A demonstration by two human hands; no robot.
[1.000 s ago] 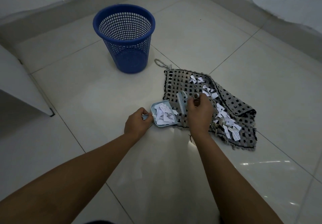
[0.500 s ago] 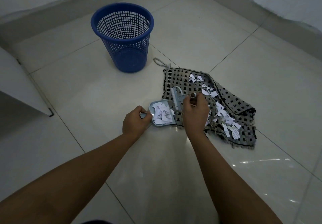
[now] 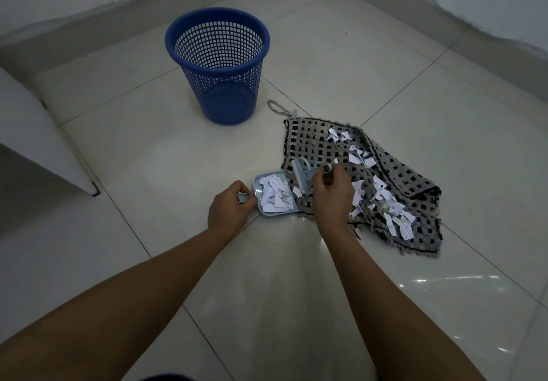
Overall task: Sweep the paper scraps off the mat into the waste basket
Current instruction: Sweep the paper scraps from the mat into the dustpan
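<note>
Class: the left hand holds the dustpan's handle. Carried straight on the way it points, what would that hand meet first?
The left hand points right, so probably the dustpan itself with its paper scraps, then the mat edge; depth is uncertain.

White paper scraps (image 3: pixel 382 199) strewn on checkered mat (image 3: pixel 314 140); blue waste basket (image 3: pixel 218 63) upright nearby.

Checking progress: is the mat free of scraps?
No, many white paper scraps lie on the mat beside the right hand.
</note>
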